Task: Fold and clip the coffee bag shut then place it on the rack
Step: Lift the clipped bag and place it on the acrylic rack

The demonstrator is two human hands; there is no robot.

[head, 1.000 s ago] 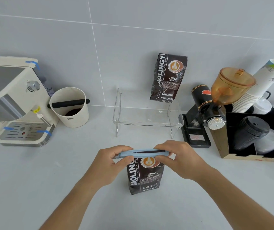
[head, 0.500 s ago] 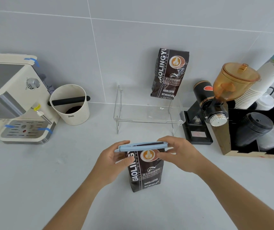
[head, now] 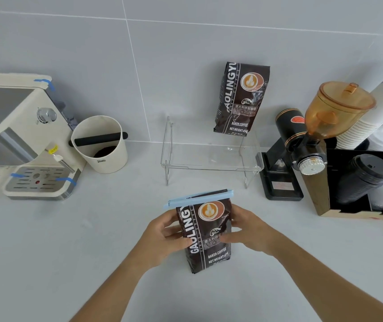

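Note:
A dark brown coffee bag (head: 205, 238) stands upright on the white counter in front of me. A light blue clip (head: 198, 198) runs across its folded top and sticks out on both sides. My left hand (head: 166, 237) grips the bag's left side and my right hand (head: 248, 233) grips its right side, both at mid height. Behind it stands a clear acrylic rack (head: 211, 156), with a second coffee bag (head: 241, 98) upright on its back right part against the wall.
A cream espresso machine (head: 21, 135) sits at the left, with a white knock box (head: 100, 145) beside it. A black grinder (head: 302, 147) with an amber hopper stands right of the rack, then a box of paper cups and black lids (head: 367, 180).
Both hands have slid down from the ends of the clip to the sides of the bag. The clip now stays on the bag's top by itself.

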